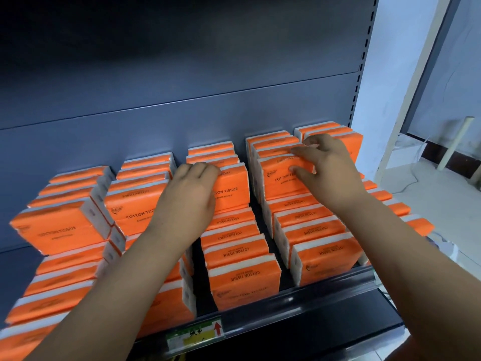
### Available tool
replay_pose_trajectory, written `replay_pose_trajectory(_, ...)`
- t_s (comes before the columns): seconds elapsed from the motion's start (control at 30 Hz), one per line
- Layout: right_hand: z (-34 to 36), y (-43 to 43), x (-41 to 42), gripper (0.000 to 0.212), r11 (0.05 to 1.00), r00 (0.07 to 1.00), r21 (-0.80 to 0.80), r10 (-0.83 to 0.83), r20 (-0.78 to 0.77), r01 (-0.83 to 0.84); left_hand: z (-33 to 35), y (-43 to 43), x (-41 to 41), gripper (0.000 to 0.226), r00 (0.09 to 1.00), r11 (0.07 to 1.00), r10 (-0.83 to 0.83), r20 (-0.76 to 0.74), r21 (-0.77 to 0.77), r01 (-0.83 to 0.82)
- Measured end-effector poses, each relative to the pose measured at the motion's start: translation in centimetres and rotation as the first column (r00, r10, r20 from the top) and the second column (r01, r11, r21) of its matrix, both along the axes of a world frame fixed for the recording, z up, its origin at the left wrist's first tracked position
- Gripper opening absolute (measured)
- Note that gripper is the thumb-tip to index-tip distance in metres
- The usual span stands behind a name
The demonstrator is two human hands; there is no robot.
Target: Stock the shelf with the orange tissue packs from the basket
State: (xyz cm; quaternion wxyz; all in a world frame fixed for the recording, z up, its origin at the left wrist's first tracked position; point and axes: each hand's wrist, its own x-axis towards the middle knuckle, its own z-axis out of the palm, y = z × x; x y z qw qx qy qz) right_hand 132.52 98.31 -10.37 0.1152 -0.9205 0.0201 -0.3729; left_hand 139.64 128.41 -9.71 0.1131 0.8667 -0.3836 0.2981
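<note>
Orange packs (244, 285) marked COTTON TISSUE stand on edge in several front-to-back rows on the shelf (325, 289). A second layer sits on top of the rear part of each row. The left grip (192, 188) reaches to the upper layer of the middle row. Its fingers are curled over the top edge of the middle pack (231, 188), the front pack of that layer, and hold it upright. The right grip (325, 168) reaches to the next row to the right. It holds the right pack (278, 178), the front pack of that upper layer, with the fingers laid over the top edge and the thumb pressed on the orange front face. Both held packs are in line with the packs behind them and rest on the lower layer. A dark gap separates these two rows. The lower front packs show their lettering upside down. The packs at far left are stacked less evenly, and some are turned with a white end face in view. A label (194, 334) with a red arrow sits on the front edge of the shelf. A grey back panel (182, 100) rises behind the rows, and a slotted upright (360, 74) bounds it on the right.
</note>
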Motion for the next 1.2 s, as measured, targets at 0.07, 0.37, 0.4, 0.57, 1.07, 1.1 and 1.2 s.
replay_pose_trajectory(0.07,-0.1,0.3,0.2,0.042,0.998,0.999,-0.042,-0.045,-0.008,0.045,0.0,0.0,-0.1,0.042,1.0,1.0,-0.004,-0.001,-0.004,0.004)
replay_pose_trajectory(0.37,-0.4,3.0,0.4,0.047,0.986,0.987,-0.1,-0.141,-0.075,0.133,-0.4,0.6,-0.7,0.049,0.997,1.0,-0.015,-0.078,-0.028,0.012)
replay_pose_trajectory(0.4,-0.4,3.1,0.3,0.048,0.985,0.985,-0.102,-0.152,-0.086,0.143,-0.3,0.6,-0.8,0.049,0.996,1.0,-0.012,-0.086,-0.029,0.01)
replay_pose_trajectory(0.57,0.1,3.0,-0.1,0.044,0.98,0.978,-0.082,-0.189,-0.094,0.181,-0.1,0.6,-1.1,0.049,0.996,1.0,-0.001,-0.09,-0.018,-0.001)
replay_pose_trajectory(1.07,-0.4,3.1,0.0,0.039,0.987,0.989,-0.066,-0.149,-0.005,0.148,-1.6,0.3,0.2,0.053,1.0,0.996,-0.006,0.023,-0.089,0.008)
replay_pose_trajectory(1.1,-0.1,3.3,-0.3,0.042,0.986,0.988,-0.063,-0.156,-0.012,0.155,-1.4,0.2,0.0,0.052,1.0,0.996,0.001,0.009,-0.084,0.0)
replay_pose_trajectory(1.2,-0.1,4.2,-2.1,0.048,0.982,0.981,-0.022,-0.186,0.061,0.188,-1.0,0.4,-1.7,0.048,1.0,0.996,0.017,0.008,-0.093,-0.016)
